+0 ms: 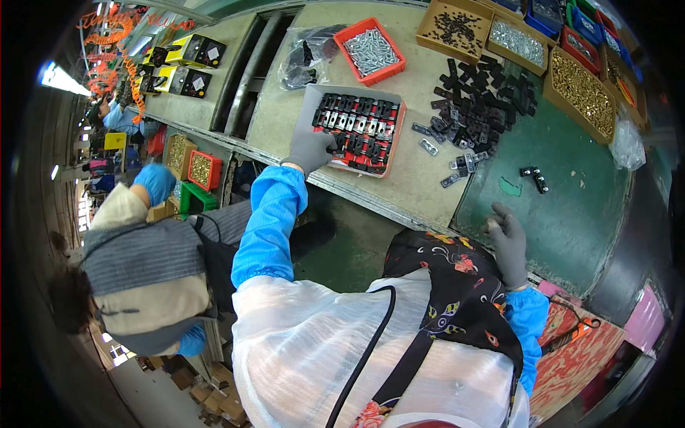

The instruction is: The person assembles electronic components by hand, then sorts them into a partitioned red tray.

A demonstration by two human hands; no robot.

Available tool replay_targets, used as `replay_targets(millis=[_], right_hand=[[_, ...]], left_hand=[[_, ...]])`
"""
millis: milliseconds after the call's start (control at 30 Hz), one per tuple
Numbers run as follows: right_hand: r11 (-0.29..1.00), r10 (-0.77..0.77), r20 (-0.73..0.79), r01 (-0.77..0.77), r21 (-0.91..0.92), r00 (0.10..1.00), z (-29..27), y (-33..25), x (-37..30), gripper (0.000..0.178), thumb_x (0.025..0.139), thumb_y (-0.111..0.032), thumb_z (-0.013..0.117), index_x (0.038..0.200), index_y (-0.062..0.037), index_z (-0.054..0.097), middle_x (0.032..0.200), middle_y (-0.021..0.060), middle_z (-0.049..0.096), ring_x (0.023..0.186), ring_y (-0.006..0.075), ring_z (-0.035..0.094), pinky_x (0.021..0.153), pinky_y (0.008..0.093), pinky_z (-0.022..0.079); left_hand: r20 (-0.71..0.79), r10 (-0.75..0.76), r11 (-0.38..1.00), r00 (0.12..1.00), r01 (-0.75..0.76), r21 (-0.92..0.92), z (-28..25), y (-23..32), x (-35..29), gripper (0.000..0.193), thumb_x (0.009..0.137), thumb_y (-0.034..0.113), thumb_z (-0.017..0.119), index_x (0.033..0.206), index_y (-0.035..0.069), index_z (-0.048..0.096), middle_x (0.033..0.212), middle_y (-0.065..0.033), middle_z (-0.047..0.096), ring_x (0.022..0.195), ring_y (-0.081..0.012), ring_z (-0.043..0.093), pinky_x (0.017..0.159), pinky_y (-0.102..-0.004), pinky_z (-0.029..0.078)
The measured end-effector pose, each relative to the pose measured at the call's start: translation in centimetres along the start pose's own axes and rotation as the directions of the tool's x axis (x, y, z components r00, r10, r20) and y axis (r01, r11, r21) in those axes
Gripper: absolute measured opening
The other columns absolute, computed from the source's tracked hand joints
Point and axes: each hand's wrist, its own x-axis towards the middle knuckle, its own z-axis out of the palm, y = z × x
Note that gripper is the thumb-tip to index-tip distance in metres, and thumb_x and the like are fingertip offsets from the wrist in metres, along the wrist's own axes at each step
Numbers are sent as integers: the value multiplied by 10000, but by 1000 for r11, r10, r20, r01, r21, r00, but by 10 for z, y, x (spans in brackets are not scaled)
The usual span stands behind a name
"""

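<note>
A: And here's the shallow box [307, 114], rows of black clamp pieces [357, 125] laid over its red base, one row flashing silver tops!

B: The left hand [311, 151] is right in there, at the box's near-left corner, fingers over the dark pieces. What about that grip? Grasping one or merely touching, I can't tell, gray glove against black parts!

A: And the right hand [508, 246]?

B: Well to the right of the box and nearer the wearer, grip released, fingers loosely curled, nothing in it!

A: So how far along are we?

B: I'd call the box mostly filled, but red gaps show among the rows toward its near side. Plenty left loose on the tabletop [421, 183]: a heap of black parts [492, 85] off to the box's right, metal plates [428, 146] between the two, and a pair of black fittings [535, 178] lying apart, farther right of the box!

A: And just beyond the box, a red tray [397, 69] full of screws [369, 51]! Any brands, any labels?

B: None I can read! Those yellow machines [193, 50], far left of the box, have dark panels, but any lettering is too small to make out
</note>
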Motion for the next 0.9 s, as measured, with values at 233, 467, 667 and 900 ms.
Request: replay_targets(millis=[233,467,667,900], right_hand=[[999,24,3,-24,-39,1000,3,-13,0,365,889,-107,532,1222,41,512,967,81,615,818,115,570,744,249,466],[999,22,-59,-20,28,998,-3,-8,-1,340,875,-105,543,1185,33,549,938,79,633,780,116,579,716,252,470],[993,6,-176,-27,-119,984,-37,15,9,376,881,-118,543,1218,46,513,937,78,614,797,121,580,714,253,475],[835,-166,-286,-19,-550,944,-61,60,37,383,816,-160,606,1178,-47,557,1030,176,637,944,296,626,837,370,485]], left_hand=[[194,-10,998,981,-3,64,1,10,16,170,679,78,646,840,114,685,815,-117,666,838,-293,643,757,-377,496],[237,-27,991,971,56,-118,11,-3,17,269,704,0,583,911,114,711,889,-125,683,853,-297,642,790,-363,496],[219,7,999,976,1,-35,23,14,15,316,761,78,515,998,148,712,1016,-125,669,982,-301,622,877,-375,480],[77,-118,989,990,124,-76,-14,37,-8,268,816,136,537,1040,139,685,965,-134,676,923,-298,638,835,-372,483]])
